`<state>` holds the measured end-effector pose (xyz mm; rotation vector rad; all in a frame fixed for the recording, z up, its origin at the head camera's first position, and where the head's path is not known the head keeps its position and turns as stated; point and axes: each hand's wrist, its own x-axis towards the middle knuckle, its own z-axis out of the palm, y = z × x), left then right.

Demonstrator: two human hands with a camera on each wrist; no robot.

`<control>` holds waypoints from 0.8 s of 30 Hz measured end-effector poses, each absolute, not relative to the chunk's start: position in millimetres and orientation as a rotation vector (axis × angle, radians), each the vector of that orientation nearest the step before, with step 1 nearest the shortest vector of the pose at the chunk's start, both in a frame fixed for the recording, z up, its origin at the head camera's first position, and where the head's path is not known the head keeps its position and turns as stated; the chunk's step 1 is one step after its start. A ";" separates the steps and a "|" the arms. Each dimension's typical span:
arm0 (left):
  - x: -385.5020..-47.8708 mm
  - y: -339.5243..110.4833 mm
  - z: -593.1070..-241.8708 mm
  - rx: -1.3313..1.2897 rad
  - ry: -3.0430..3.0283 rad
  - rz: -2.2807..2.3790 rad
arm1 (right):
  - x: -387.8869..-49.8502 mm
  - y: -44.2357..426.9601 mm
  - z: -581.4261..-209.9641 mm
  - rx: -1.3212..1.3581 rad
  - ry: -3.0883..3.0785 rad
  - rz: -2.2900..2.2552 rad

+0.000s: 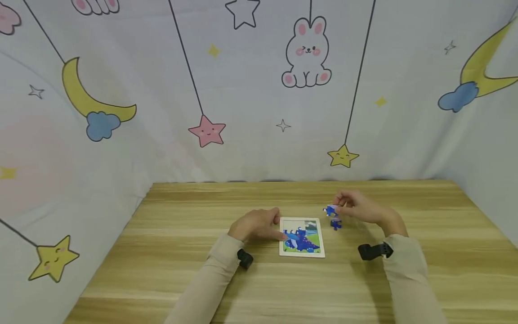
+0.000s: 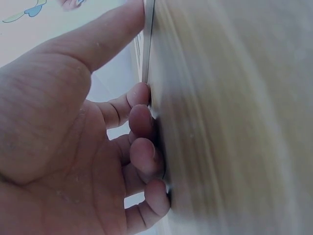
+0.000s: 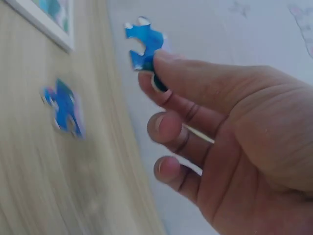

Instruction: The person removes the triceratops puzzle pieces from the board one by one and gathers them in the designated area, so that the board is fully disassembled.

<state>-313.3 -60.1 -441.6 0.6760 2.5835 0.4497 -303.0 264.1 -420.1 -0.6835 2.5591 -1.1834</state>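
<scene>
A white-framed jigsaw puzzle (image 1: 301, 257) with a blue dinosaur picture lies on the table, its upper left part bare of pieces. My left hand (image 1: 259, 225) rests at the frame's left side, thumb over the picture and fingertips down by the table in the left wrist view. To the right, my right hand (image 1: 360, 208) pinches a blue puzzle piece (image 3: 145, 44) between thumb and index finger, raised above the tabletop. Another blue puzzle piece (image 3: 64, 110) lies on the table below that hand, right of the frame.
The wood-grain table (image 1: 182, 202) reaches back to a pale curtain (image 1: 251, 81) printed with stars, moons and a rabbit. A black wrist camera (image 1: 244, 258) sits on the left sleeve, and another black wrist camera (image 1: 374, 251) on the right.
</scene>
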 end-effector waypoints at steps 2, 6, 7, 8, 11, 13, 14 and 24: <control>-313.5 -60.5 -441.2 0.673 2.581 0.454 | -301.3 278.8 -420.1 -0.667 2.581 -1.174; -313.3 -60.7 -440.8 0.689 2.575 0.462 | -297.9 301.9 -425.1 -0.616 2.582 -1.141; -313.5 -60.6 -441.0 0.695 2.575 0.461 | -297.5 305.9 -426.8 -0.609 2.573 -1.136; -313.4 -60.4 -440.9 0.701 2.574 0.461 | -297.4 309.2 -428.5 -0.604 2.570 -1.129; -313.1 -61.2 -440.9 0.708 2.573 0.465 | -298.3 313.1 -433.3 -0.575 2.553 -1.110; -313.0 -62.2 -441.0 0.720 2.570 0.463 | -299.9 312.4 -435.7 -0.579 2.557 -1.085; -313.0 -62.5 -440.8 0.725 2.570 0.465 | -300.7 311.6 -436.6 -0.571 2.559 -1.074; -313.1 -63.1 -440.7 0.738 2.559 0.479 | -299.8 274.7 -421.4 -0.545 2.648 -0.970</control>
